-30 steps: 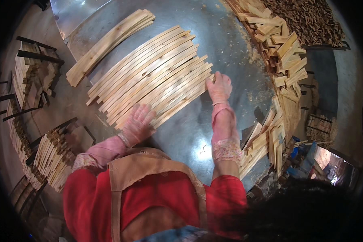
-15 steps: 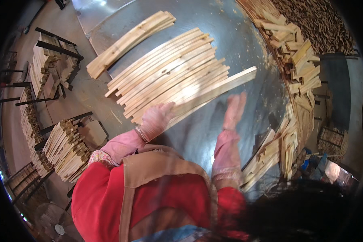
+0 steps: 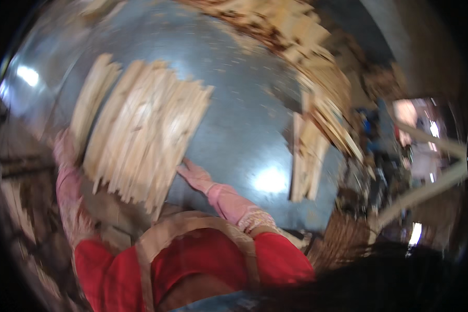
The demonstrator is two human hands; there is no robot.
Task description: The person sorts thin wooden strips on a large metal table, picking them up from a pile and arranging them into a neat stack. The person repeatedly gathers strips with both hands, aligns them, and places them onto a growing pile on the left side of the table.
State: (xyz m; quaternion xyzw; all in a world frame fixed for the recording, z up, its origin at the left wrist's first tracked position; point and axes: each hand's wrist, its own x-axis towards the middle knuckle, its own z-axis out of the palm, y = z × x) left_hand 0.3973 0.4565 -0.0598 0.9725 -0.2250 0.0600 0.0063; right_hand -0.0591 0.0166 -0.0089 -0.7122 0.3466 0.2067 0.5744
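Observation:
A row of pale wooden strips (image 3: 140, 119) lies side by side on the blue-grey metal table (image 3: 239, 125). To its left, set slightly apart, is a narrower group of strips (image 3: 92, 91). My left hand (image 3: 64, 148) is at the outer left side of that small group, near its close end. Its fingers look stretched out, though motion blurs them. Against the right edge of the wide row lies my right hand (image 3: 196, 177), fingers extended and thumb apart, gripping nothing. Pink sleeves cover both forearms.
A long heap of wooden pieces (image 3: 291, 26) runs along the table's far right edge. A few strips (image 3: 309, 161) lie near the right side. Stacked wood (image 3: 16, 208) shows blurred at the lower left. A pale angled frame (image 3: 426, 197) stands at far right.
My view has turned to the right. My left hand has moved off the row's near strips to the separate group at left. My right hand, earlier in the air, is now at the row's right edge.

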